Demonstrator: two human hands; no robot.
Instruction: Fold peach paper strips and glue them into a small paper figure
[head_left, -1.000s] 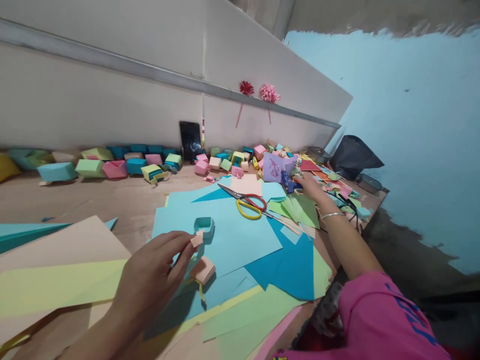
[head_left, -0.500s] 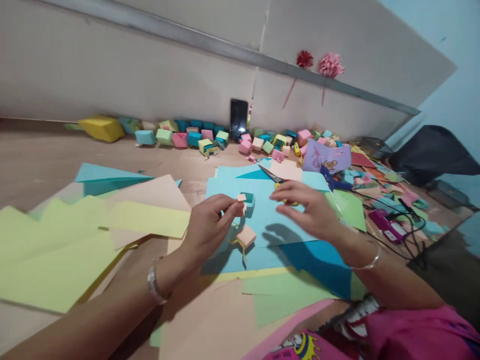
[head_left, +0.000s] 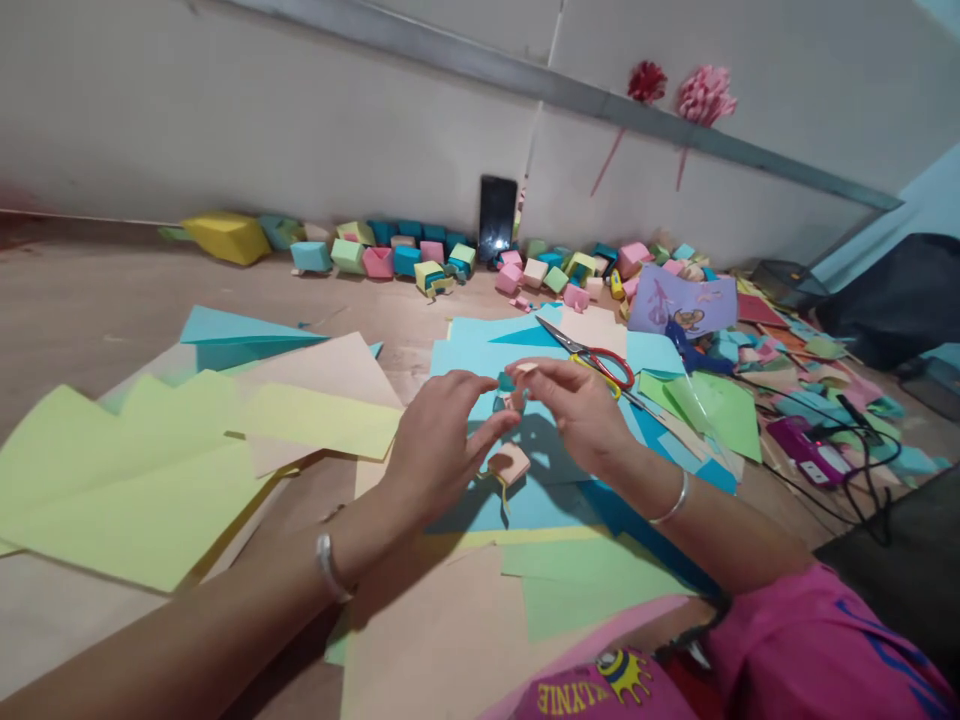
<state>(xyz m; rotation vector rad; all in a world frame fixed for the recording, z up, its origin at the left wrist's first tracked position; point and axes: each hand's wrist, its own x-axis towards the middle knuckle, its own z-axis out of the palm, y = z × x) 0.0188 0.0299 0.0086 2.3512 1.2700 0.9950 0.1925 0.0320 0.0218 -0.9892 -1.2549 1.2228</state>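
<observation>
- Head view: the right hand (head_left: pixel 581 415), now leaving the scissors (head_left: pixel 611 365) uncovered, is joining the left hand (head_left: pixel 439 445) for two-handed work.
- Right fingertips are pinching a peach scrap (head_left: pixel 527 368) above the blue sheet (head_left: pixel 465 512).
- Left thumb and forefinger are standing apart; their grip isn't showing clearly.

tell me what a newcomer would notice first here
Probably the multicoloured paper boxes lining the white panel, either side of the upright black phone. Next, the left hand and right hand at a small teal paper box, centre, with red-and-yellow-handled metal scissors beyond.
</observation>
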